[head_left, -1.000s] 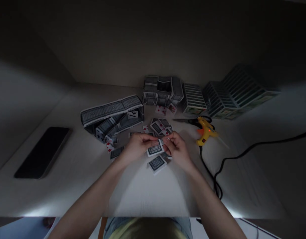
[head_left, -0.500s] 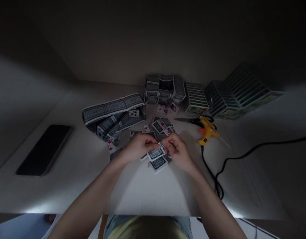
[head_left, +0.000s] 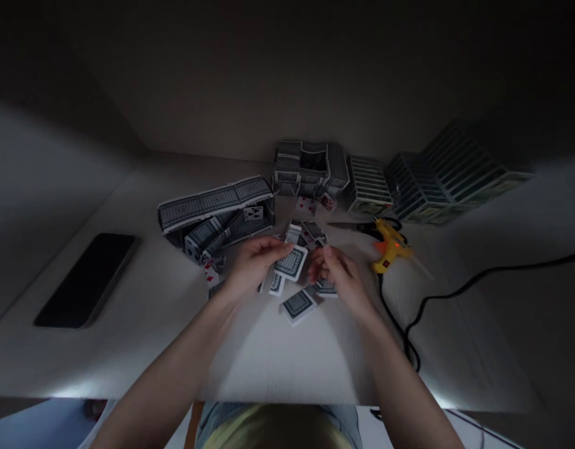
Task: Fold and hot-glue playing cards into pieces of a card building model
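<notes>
1 card (head_left: pixel 293 264) pinched in L hand (head_left: pixel 251 265); R hand (head_left: pixel 342 274) curled nr it, can't tell grip.

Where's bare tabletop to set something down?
Bare: between the phone and left forearm; between left and right forearm, nearer the body than the frontmost card. Crowded: around the left hand and right hand, with loose cards; along the back, with card structures; and rightward, with glue gun and scissors.

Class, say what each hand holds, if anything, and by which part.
The left hand pinches a patterned card near its upper-left corner; whether the right hand holds anything cannot be told.
</notes>
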